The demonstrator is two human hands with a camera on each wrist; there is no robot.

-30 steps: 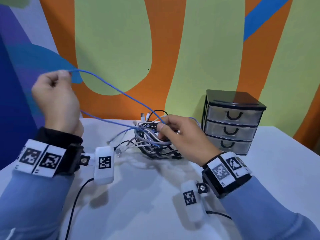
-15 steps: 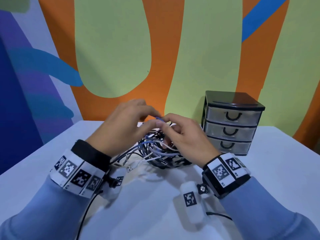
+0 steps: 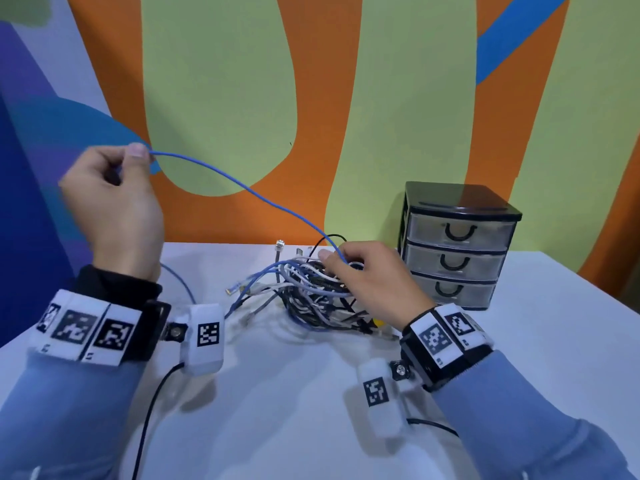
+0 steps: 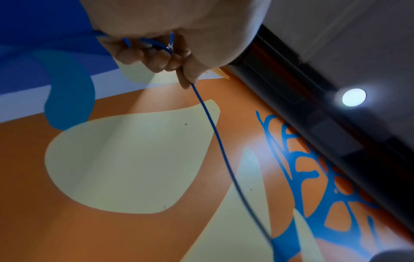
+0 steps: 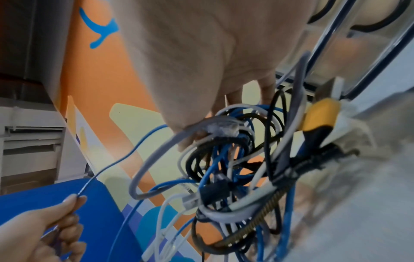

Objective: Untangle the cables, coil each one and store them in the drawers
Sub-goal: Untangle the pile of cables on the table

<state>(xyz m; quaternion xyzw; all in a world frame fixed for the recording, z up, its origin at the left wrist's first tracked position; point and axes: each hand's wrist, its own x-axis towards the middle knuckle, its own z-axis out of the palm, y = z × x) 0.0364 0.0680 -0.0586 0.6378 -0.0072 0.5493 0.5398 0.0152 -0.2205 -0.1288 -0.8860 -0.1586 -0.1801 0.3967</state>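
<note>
A tangle of blue, white, grey and black cables (image 3: 311, 292) lies mid-table. My left hand (image 3: 133, 161) is raised at the upper left and pinches a thin blue cable (image 3: 249, 194) between thumb and fingers. That cable runs taut down to the tangle. In the left wrist view the left hand (image 4: 156, 53) holds loops of the blue cable (image 4: 215, 131) in its curled fingers. My right hand (image 3: 334, 263) rests on top of the tangle, fingers curled into the cables. In the right wrist view its thumb and fingers (image 5: 190, 138) hold strands of the tangle (image 5: 235, 168).
A small black drawer unit (image 3: 457, 244) with three closed clear drawers stands right of the tangle, against the painted wall. The white table (image 3: 277, 427) stretches toward me. Loose plug ends (image 3: 239, 289) stick out left of the pile.
Half a second ago my left hand was down at the tangle beside the right hand. It has since pulled up and to the left, drawing the blue cable out. The right hand stayed on the pile.
</note>
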